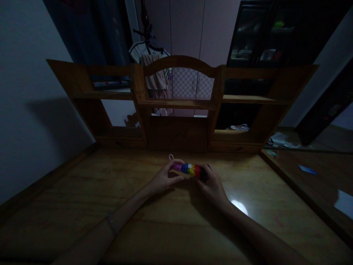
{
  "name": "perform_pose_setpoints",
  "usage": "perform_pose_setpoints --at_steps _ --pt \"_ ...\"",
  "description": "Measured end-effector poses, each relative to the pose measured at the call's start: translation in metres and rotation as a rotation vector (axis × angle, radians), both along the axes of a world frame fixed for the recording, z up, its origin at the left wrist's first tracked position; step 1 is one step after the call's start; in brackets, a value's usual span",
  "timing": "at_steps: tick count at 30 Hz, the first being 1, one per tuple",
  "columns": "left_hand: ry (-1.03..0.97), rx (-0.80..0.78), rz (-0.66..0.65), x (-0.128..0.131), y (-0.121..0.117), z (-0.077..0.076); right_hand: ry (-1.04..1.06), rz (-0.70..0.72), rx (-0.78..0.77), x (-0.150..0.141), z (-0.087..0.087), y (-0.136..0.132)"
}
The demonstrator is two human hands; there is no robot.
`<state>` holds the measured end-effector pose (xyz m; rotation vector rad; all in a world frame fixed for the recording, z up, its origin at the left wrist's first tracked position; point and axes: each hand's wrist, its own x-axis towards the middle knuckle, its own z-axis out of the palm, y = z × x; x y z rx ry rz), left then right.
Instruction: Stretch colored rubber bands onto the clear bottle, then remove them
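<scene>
A short rolled bundle with purple, blue, yellow and red bands, which looks like a folded umbrella (190, 169), is held level just above the wooden desk (176, 228). A pale pink loop (171, 157) sticks up at its left end. My left hand (167, 176) holds the purple end, fingers over the top and thumb below. Around the dark right end, beside the red band, my right hand (212, 184) is closed, and its fingers partly hide that end. A small whitish patch shows on the middle of the bundle.
A wooden shelf unit (176, 105) with small drawers stands along the desk's far edge. To the left is a white wall (27, 92). A lower brown surface at the right carries a blue card (307, 169) and white paper (344, 202). The room is dim.
</scene>
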<state>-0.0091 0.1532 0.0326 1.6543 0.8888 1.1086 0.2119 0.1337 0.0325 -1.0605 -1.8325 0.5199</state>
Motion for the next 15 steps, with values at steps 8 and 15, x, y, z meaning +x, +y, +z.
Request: perform_pose_setpoints --at_steps 8,15 --pt "0.010 -0.024 0.056 -0.004 0.007 -0.003 0.000 -0.005 0.011 -0.002 -0.004 0.001" --pt "-0.017 -0.083 0.081 -0.008 0.013 -0.007 0.007 0.008 0.011 -0.002 -0.002 0.000"
